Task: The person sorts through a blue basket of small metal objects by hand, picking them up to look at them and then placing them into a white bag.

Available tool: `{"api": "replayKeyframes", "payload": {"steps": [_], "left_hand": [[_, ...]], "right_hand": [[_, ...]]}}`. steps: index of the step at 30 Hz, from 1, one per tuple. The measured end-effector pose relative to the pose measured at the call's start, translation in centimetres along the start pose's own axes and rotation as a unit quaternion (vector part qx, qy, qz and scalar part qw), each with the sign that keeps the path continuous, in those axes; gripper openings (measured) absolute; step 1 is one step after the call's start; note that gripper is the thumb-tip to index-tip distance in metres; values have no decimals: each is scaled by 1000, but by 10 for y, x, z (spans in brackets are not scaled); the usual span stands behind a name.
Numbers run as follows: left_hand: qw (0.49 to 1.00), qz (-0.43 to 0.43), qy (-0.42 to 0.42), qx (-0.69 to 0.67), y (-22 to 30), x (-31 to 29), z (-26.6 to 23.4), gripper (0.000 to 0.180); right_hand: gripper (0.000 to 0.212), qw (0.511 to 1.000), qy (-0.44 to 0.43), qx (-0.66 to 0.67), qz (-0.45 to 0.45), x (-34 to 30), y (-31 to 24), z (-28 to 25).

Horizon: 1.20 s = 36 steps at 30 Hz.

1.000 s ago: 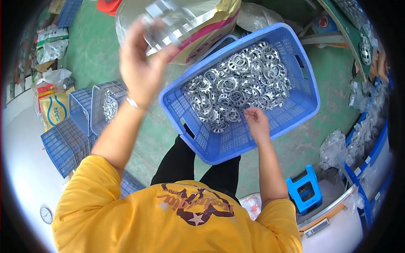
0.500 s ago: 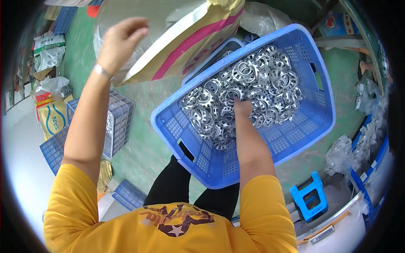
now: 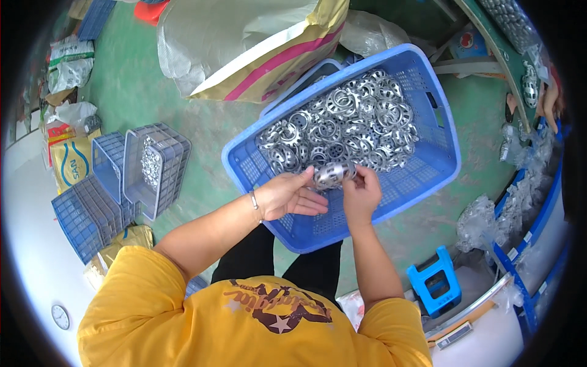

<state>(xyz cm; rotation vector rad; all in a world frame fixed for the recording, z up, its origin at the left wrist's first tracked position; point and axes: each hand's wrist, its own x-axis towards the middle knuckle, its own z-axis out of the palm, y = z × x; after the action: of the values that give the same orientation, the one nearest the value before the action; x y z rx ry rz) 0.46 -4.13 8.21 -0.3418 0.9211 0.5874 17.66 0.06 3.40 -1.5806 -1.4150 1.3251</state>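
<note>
My right hand [image 3: 362, 194] pinches a shiny slotted metal ring [image 3: 330, 176], which looks like a bearing cage, by its right side. Motion blurs the ring, and I cannot tell whether it is one or a few stacked together. Palm turned up, my left hand [image 3: 286, 196] lies open at the ring's left side, its thumb at the ring's edge and its fingers stretched beneath. Both hands are over the near part of a blue plastic basket [image 3: 449, 144]. Inside it, a heap of similar metal rings [image 3: 367, 116] covers much of the bottom.
A large woven sack [image 3: 275, 67] with a pink stripe stands open beyond the basket. Grey-blue crates [image 3: 177, 159] are on the left, one holding small metal parts. A bright blue stool [image 3: 437, 281] stands at right, near clear plastic bags [image 3: 480, 223].
My left hand has come down from beside the sack to the basket's near side. My right hand has lifted from the heap with a metal ring and drawn nearer to me.
</note>
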Motion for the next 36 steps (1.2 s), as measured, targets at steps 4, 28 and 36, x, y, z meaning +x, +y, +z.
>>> {"api": "replayKeyframes", "payload": {"steps": [4, 28, 36], "left_hand": [[992, 81, -96, -16, -9, -5, 29, 37], [688, 562, -2, 458, -11, -21, 57, 19], [881, 419, -16, 221, -16, -28, 36, 38]], "right_hand": [[22, 982, 12, -22, -187, -14, -30, -32], [46, 878, -264, 341, 209, -15, -48, -74], [42, 913, -196, 355, -31, -11, -60, -51]]}}
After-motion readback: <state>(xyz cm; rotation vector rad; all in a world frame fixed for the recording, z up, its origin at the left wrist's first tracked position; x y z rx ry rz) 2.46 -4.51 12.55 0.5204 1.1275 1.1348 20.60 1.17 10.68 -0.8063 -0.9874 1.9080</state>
